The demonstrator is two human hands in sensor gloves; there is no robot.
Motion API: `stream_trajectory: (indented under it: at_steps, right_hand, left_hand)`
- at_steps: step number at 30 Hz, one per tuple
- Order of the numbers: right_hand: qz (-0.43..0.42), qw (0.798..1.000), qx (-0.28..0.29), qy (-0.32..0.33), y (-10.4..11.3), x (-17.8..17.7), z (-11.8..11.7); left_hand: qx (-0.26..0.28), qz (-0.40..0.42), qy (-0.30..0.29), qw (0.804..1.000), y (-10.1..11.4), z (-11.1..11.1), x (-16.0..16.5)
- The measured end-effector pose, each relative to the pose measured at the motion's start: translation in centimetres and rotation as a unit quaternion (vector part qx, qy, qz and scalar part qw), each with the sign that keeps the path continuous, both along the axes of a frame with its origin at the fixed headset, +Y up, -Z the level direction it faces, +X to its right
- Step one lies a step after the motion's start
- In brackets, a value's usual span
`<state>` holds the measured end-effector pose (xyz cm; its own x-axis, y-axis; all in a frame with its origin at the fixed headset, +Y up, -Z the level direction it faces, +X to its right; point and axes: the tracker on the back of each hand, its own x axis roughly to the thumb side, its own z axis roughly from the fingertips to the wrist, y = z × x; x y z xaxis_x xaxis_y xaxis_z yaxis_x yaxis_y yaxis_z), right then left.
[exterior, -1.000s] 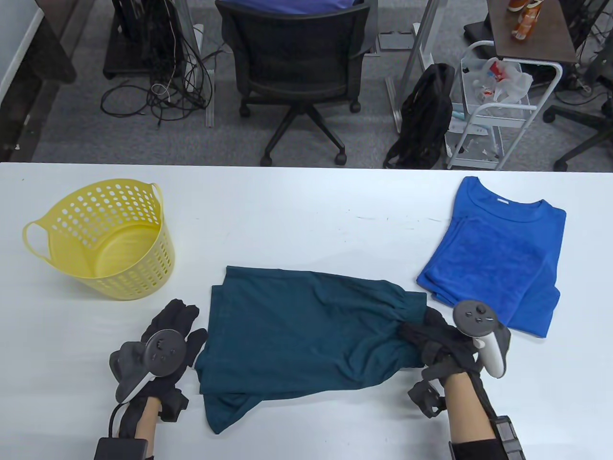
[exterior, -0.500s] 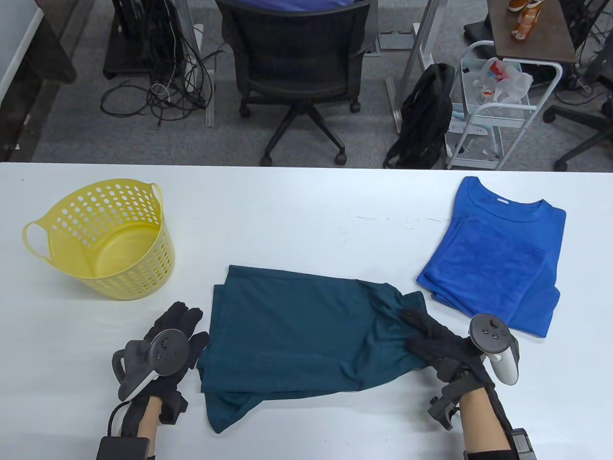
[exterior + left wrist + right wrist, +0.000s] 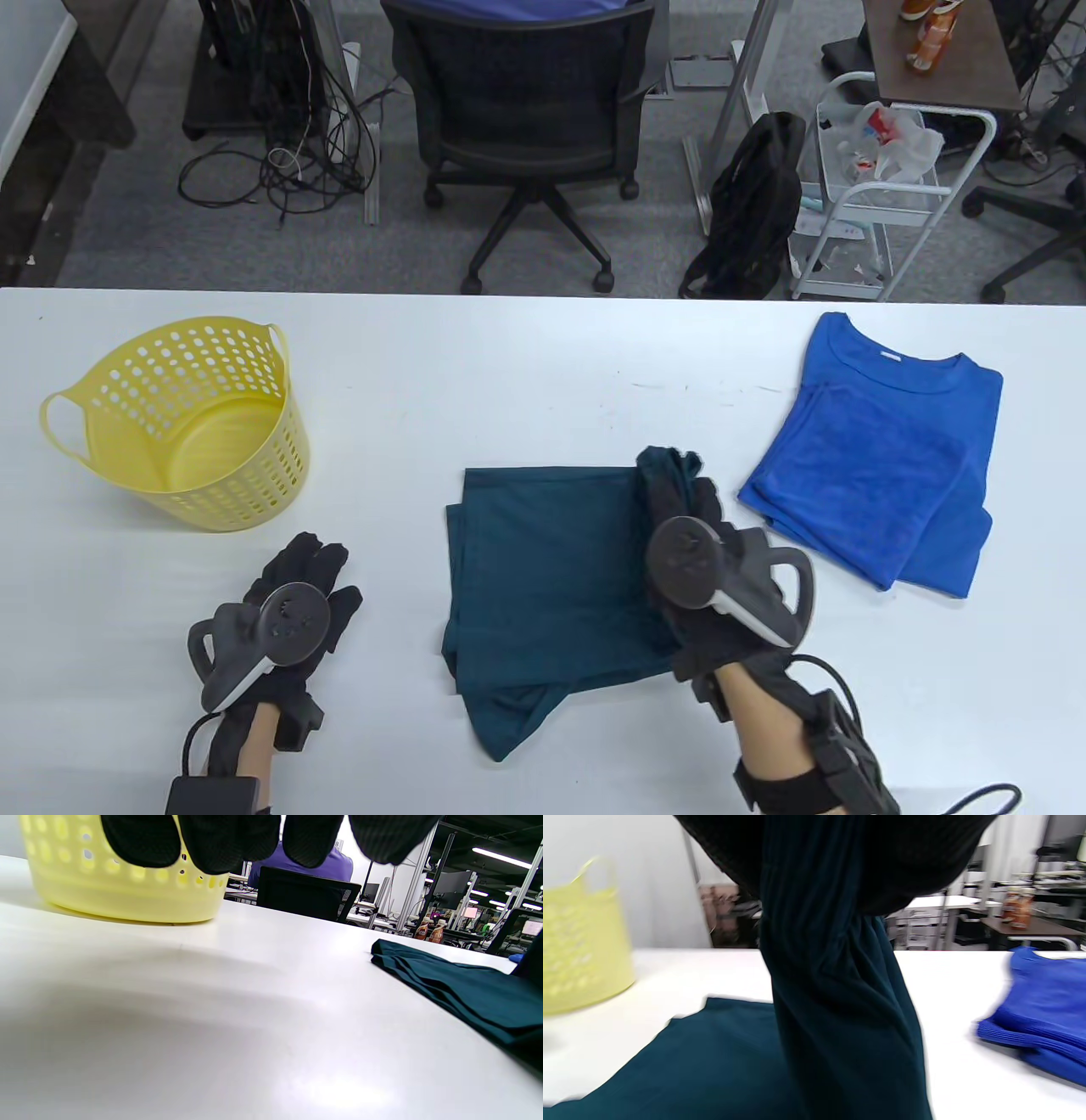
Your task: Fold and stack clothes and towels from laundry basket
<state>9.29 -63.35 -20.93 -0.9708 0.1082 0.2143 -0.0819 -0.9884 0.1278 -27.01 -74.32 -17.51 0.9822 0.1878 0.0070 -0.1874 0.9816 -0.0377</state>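
Observation:
A dark teal garment (image 3: 543,577) lies partly folded on the white table (image 3: 526,382) at front centre. My right hand (image 3: 676,501) grips its bunched right end (image 3: 670,471) and holds it raised above the rest. In the right wrist view that cloth (image 3: 835,1005) hangs down from the gloved fingers (image 3: 916,866). My left hand (image 3: 316,562) lies flat on the table, left of the garment and apart from it, holding nothing. In the left wrist view its fingertips (image 3: 229,840) hang over bare table, with the garment's edge (image 3: 466,993) off to the right.
A yellow perforated laundry basket (image 3: 254,475) stands at the left with nothing visible inside; it also shows in the left wrist view (image 3: 118,895). A folded blue shirt (image 3: 882,458) lies at the right. A black office chair (image 3: 526,110) and a white cart (image 3: 882,212) stand beyond the table's far edge.
My right hand has lifted the garment's right end and swung it left and up over the rest. The garment has shifted right, away from my left hand, which has hardly moved.

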Motion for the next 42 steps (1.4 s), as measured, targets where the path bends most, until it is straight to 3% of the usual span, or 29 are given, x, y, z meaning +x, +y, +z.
stream_trajectory:
  at_steps: [2,5,7,8,10,13,15,16,19,21,26,28,29,31,33,34,37,39,42]
  right_hand:
    - [0.014,0.999,-0.027,0.041,-1.3,-4.3,-0.2]
    - [-0.027,0.981,-0.147,0.123,-5.0,-9.4,-0.8]
    - [-0.113,0.933,-0.267,0.214,-7.1,-10.5,-1.3]
    - [-0.165,0.920,-0.292,0.203,-7.4,-9.9,-1.4]
    - [-0.238,0.926,-0.241,0.166,-6.7,-7.0,-2.1]
    - [-0.237,0.960,-0.141,0.057,-6.0,-0.6,-3.8]
    - [-0.236,0.963,-0.123,-0.052,-7.0,4.1,-5.2]
    - [-0.239,0.955,-0.142,-0.100,-8.1,5.7,-5.8]
    - [-0.211,0.938,-0.230,-0.151,-11.2,6.9,-7.5]
    - [-0.179,0.940,-0.237,-0.166,-12.7,6.3,-8.6]
    - [-0.199,0.948,-0.178,-0.174,-14.6,2.9,-11.0]
    - [-0.234,0.955,-0.116,-0.144,-14.3,2.5,-11.0]
    - [-0.291,0.949,-0.083,-0.085,-13.8,2.6,-10.9]
    - [-0.379,0.916,-0.123,0.053,-12.5,3.1,-10.2]
    - [-0.415,0.886,-0.145,0.149,-10.9,3.9,-8.5]
    - [-0.410,0.887,-0.132,0.165,-10.3,4.2,-7.7]
    - [-0.404,0.893,-0.094,0.174,-8.9,5.3,-5.8]
    - [-0.410,0.903,-0.033,0.128,-7.8,6.9,-4.5]
    - [-0.387,0.917,0.090,0.028,-4.4,10.6,-3.0]
  left_hand:
    - [0.001,-0.001,0.001,1.000,0.0,0.0,-0.1]
    - [-0.002,-0.001,-0.001,1.000,0.0,0.0,-0.1]
    - [-0.006,-0.006,-0.003,1.000,-0.1,0.0,0.0]
    - [-0.008,-0.007,-0.004,1.000,-0.1,0.0,0.0]
    - [-0.010,-0.002,-0.004,1.000,-0.1,-0.1,0.0]
    - [-0.035,0.039,0.002,0.999,-0.2,-0.3,0.2]
    - [-0.087,0.100,0.004,0.991,-0.2,-1.3,1.0]
    - [-0.122,0.140,0.005,0.983,-0.3,-2.2,1.7]
    - [-0.221,0.211,-0.013,0.952,-0.6,-5.4,5.0]
    - [-0.268,0.194,-0.050,0.943,-0.9,-7.7,7.7]
    - [-0.302,0.009,-0.082,0.950,-1.6,-13.5,13.2]
    - [-0.314,-0.053,-0.094,0.943,-2.0,-15.2,14.3]
    - [-0.317,-0.066,-0.108,0.940,-2.1,-15.8,14.7]
    - [-0.306,-0.071,-0.130,0.941,-1.9,-16.5,15.2]
    - [-0.299,-0.086,-0.171,0.935,-1.8,-16.9,15.4]
    - [-0.315,-0.081,-0.196,0.925,-1.8,-16.8,15.6]
    - [-0.302,-0.090,-0.245,0.917,-1.4,-15.6,16.2]
    - [-0.274,-0.038,-0.274,0.921,0.3,-15.0,16.7]
    - [-0.233,0.054,-0.305,0.922,5.5,-15.4,19.3]
